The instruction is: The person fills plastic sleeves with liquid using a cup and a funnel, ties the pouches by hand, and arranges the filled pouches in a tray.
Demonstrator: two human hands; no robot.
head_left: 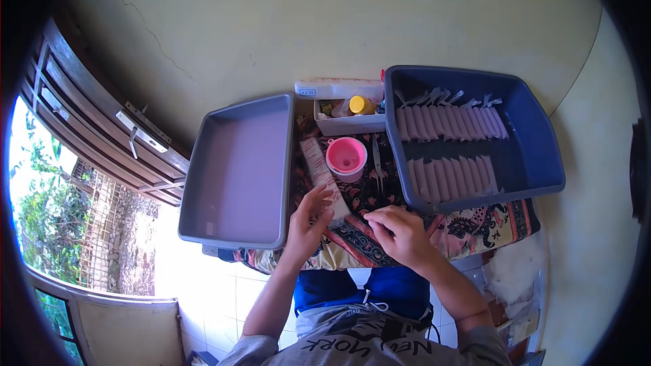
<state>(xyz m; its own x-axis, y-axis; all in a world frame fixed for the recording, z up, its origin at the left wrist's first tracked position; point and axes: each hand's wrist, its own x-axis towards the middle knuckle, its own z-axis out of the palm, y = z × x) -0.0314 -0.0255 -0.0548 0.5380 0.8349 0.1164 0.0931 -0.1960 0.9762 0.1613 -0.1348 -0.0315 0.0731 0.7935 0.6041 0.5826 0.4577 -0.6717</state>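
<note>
Left grip: my left hand [312,220] is released, fingers loosely curled, beside the long printed packet [321,171]; contact cannot be confirmed.
Right grip: my right hand [401,234] is partly closed, thumb near the index finger; I cannot tell whether it holds anything thin.
Packet location: lying lengthwise on the cloth-covered tabletop [475,229], between the grey tub [287,163] and the pink funnel [346,153].
Packet handling: probably light, limp and slick; I would pinch one edge between thumb and fingertip.
Funnel handling: seated in a cup [348,177]; likely light, semi-rigid plastic. Take it by the rim or side loop.
Pouch location: upper row [451,123] and lower row [451,178], inside the dark blue tub [542,137] on my right.
Pouch handling: apparently liquid-filled, soft, slippery when wet and liable to burst if squeezed. Support the body with flat fingers; the gathered ends of the upper row offer a secondary hold.
Grey tub handling: pale purple liquid [244,163] makes it heavy and prone to slosh; use both hands, opposite rims.
Scissors [378,166]: rigid; take by the handles.
Packet writing: red print, not legible.
Label on white pack [342,88]: small and blue-edged, possibly "4 x 23"; uncertain.
Shirt [366,339] lettering: "NEW YORK".
Brands: none readable.
</note>
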